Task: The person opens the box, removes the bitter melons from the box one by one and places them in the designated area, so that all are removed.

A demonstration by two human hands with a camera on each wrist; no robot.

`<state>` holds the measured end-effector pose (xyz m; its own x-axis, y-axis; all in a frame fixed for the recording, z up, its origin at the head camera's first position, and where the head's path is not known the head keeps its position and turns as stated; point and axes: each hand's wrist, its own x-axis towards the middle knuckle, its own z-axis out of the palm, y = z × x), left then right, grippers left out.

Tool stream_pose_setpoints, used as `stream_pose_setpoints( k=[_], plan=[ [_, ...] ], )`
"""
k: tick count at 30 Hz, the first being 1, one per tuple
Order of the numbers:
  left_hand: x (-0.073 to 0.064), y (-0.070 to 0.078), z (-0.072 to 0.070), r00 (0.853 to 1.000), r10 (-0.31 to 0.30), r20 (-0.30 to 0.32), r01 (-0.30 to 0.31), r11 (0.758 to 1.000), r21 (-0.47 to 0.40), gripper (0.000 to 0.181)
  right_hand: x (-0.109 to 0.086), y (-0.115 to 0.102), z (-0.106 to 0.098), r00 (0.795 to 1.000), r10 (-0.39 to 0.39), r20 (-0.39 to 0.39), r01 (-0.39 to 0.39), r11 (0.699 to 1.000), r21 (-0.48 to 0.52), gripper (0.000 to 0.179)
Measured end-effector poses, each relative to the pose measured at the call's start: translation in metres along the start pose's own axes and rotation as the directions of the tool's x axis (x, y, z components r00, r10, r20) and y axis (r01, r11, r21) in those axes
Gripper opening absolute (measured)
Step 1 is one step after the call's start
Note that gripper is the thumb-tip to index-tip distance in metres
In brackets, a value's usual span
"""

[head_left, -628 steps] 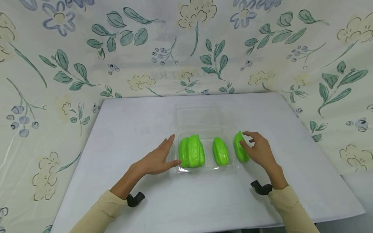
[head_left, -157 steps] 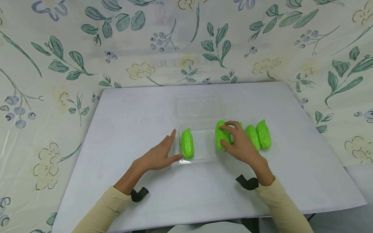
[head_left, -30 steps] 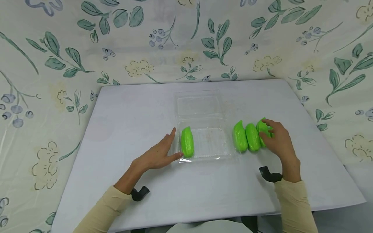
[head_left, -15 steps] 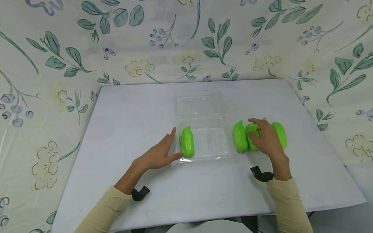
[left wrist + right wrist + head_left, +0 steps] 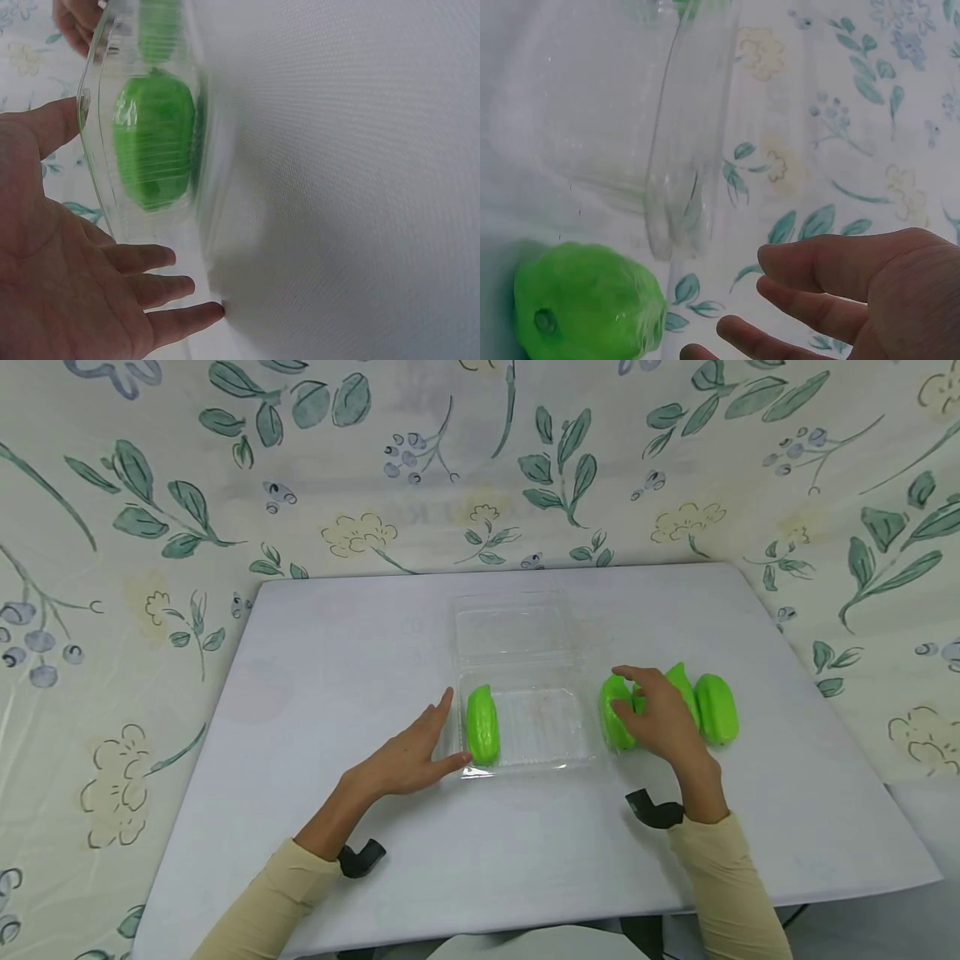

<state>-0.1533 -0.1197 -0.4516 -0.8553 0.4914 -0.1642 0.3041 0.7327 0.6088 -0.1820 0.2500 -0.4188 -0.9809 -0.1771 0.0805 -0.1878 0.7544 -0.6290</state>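
Observation:
A clear plastic clamshell box (image 5: 543, 727) lies with its lid back, holding one bright green ridged bitter melon (image 5: 482, 727) at its left end. My left hand (image 5: 408, 767) is spread along the box's left side; in the left wrist view its thumb (image 5: 60, 129) touches the rim. Right of the box, several more such melons stand in a row on the table. Over the row's left part is my right hand (image 5: 663, 718), fingers apart and bent, partly hiding melons. The right wrist view shows the leftmost melon (image 5: 589, 304) below the fingertips, with nothing gripped.
The box's flat lid (image 5: 512, 631) stretches toward the back of the white table (image 5: 337, 652). A flowered cloth (image 5: 465, 460) hangs behind and at both sides. Black wrist cameras, such as the one at the right wrist (image 5: 656, 812), jut inward below the hands.
Across the frames, melons have gone from the box to the row at its right, leaving one inside. Over the last second my right hand has let go of the row's rightmost melon and moved left.

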Motion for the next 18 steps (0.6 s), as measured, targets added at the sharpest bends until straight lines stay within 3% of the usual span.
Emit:
stream_pose_setpoints(
  k=[18],
  plan=[
    [0.001,-0.001,0.001,1.000,-0.012,0.001,0.012,1.000,0.001,0.100,0.005,-0.018,0.026,0.991,-0.123,0.056,0.122,0.992,0.020,0.044]
  ],
)
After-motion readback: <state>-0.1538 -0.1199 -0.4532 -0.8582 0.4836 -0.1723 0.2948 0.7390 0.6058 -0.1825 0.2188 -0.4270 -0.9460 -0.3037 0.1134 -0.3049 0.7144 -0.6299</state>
